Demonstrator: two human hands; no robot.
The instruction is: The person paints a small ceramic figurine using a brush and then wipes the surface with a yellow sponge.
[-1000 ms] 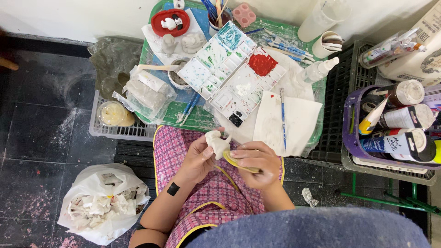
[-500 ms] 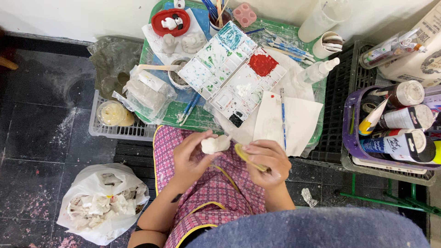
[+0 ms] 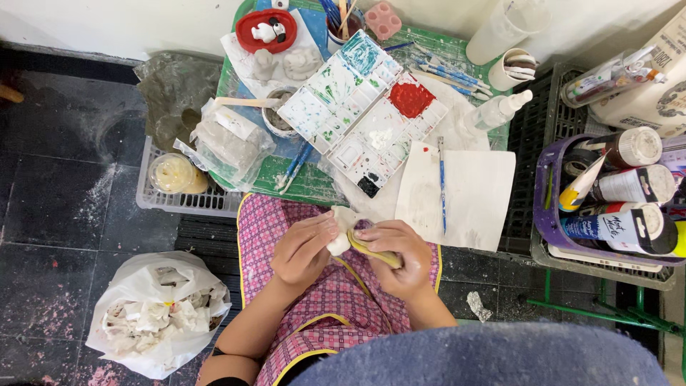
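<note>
The two hands have come back together since half a second ago, when the little white clay lump (image 3: 339,234) was held up apart from the yellow sponge (image 3: 371,250). Now the left hand (image 3: 304,250) pinches the lump in its grip, over the lap in the pink checked apron (image 3: 321,300), and the right hand (image 3: 396,259) is closed round the sponge and presses it onto the lump. The clay looks soft and bumpy, so a hard rub could dent it or snap a bit off, and it could slip down onto the dark floor (image 3: 64,214). Farther off, on the green worktop (image 3: 286,182), lie a flat white paper sheet (image 3: 471,196) with a thin blue brush (image 3: 441,182), then a white plastic paint tray (image 3: 361,107) with wet red and green blobs.
</note>
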